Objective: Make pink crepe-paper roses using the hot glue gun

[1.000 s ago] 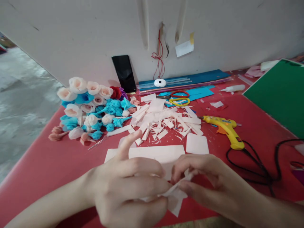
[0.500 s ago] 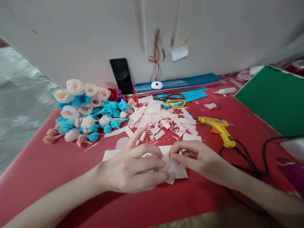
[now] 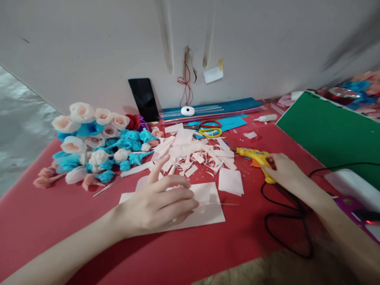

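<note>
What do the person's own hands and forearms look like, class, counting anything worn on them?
The left hand and right hand are both ungloved, with no ring or watch to be seen. The left forearm and right forearm are bare to the picture's edge, with no sleeve or clear marking. The fingernails are too blurred to describe.

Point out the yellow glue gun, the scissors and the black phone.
Yellow glue gun [image 3: 257, 155]: head view, on its body above the trigger.
Scissors [image 3: 196, 127]: head view, on the dark metal beside the handles.
Black phone [image 3: 143, 99]: head view, middle of its dark face.
</note>
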Motion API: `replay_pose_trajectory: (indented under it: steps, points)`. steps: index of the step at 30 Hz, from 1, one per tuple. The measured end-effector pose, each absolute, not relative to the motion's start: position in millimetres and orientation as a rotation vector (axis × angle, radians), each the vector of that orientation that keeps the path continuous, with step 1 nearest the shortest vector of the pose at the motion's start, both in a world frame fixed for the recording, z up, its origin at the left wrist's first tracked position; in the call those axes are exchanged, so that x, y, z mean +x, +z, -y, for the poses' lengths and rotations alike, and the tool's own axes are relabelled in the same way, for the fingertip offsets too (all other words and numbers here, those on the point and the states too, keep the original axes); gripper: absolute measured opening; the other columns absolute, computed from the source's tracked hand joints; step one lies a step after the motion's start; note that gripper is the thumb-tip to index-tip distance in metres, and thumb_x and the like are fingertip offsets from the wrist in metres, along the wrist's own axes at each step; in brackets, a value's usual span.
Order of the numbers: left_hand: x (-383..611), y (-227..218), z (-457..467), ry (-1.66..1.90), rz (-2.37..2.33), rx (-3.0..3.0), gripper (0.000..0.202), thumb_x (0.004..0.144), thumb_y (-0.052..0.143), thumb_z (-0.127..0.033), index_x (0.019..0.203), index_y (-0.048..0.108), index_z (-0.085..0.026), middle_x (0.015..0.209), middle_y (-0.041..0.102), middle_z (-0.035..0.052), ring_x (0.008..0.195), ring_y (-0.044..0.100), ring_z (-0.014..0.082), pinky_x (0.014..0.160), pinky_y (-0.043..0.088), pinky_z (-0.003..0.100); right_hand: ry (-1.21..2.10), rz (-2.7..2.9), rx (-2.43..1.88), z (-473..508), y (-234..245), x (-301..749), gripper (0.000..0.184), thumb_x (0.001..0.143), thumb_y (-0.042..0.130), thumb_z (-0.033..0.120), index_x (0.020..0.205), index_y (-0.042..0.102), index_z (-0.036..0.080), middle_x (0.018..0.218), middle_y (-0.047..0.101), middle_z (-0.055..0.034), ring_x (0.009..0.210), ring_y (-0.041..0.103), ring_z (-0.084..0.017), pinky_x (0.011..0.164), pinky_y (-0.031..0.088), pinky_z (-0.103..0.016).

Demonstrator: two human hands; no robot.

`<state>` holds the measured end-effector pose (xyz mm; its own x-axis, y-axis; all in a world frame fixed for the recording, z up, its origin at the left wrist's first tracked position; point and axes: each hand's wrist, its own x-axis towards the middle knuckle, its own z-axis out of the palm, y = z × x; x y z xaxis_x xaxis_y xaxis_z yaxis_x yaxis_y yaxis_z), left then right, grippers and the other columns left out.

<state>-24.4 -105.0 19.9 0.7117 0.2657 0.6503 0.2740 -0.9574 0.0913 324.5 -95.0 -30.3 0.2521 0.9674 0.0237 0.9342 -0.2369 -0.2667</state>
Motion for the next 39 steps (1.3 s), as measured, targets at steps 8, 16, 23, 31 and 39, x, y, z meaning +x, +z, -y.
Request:
replay_pose_trajectory:
  steps: [8, 16, 23, 31, 39]
  points:
    - [-19, 16, 102, -1.059, 0.617, -2.864, 0.009, 0.073, 0.063, -0.013, 0.080, 0.062, -0.018, 0.070, 0.068, -0.0044, 0.079, 0.058, 0.0134, 0.106, 0.014, 0.059, 0.515, 1.513, -2.276, 99, -37, 335, 0.019, 0.081, 0.054, 0.032, 0.081, 0.054, 0.013, 0.076, 0.056, -0.0019, 0.067, 0.054, -0.012, 0.061, 0.046, -0.028]
    - [-26, 20, 114, -0.950, 0.554, -2.545, 0.016, 0.071, 0.064, -0.007, 0.086, 0.065, -0.014, 0.079, 0.071, -0.0021, 0.087, 0.059, 0.0144, 0.110, 0.002, 0.052, 0.811, 1.323, -1.791, 121, -4, 305, 0.035, 0.076, 0.045, 0.050, 0.097, 0.039, 0.023, 0.066, 0.049, 0.0028, 0.050, 0.046, -0.011, 0.044, 0.040, -0.023]
    - [-21, 39, 124, -0.948, 0.640, -2.513, 0.022, 0.083, 0.046, -0.010, 0.092, 0.064, -0.018, 0.087, 0.070, -0.0025, 0.092, 0.059, 0.0146, 0.111, 0.009, 0.051, 0.410, 1.437, -1.850, 152, 16, 266, 0.044, 0.057, 0.065, 0.053, 0.081, 0.048, 0.019, 0.064, 0.054, -0.0001, 0.053, 0.051, -0.014, 0.042, 0.043, -0.021]
    - [-20, 32, 129, -1.021, 0.637, -2.450, 0.019, 0.079, 0.054, -0.012, 0.094, 0.065, -0.016, 0.092, 0.070, -0.0033, 0.091, 0.061, 0.0138, 0.097, 0.045, 0.033, -0.030, 1.625, -1.774, 172, 2, 241, 0.027, 0.069, 0.057, 0.043, 0.076, 0.043, 0.021, 0.052, 0.046, 0.0043, 0.038, 0.044, -0.009, 0.033, 0.039, -0.018]
    - [-18, 35, 125, -1.034, 0.700, -2.471, 0.015, 0.079, 0.056, -0.015, 0.090, 0.065, -0.018, 0.088, 0.069, -0.0047, 0.089, 0.060, 0.0152, 0.092, 0.047, 0.034, -0.108, 1.686, -1.707, 173, -7, 236, 0.031, 0.072, 0.057, 0.042, 0.066, 0.034, 0.022, 0.046, 0.038, 0.0063, 0.033, 0.039, -0.007, 0.030, 0.034, -0.018]
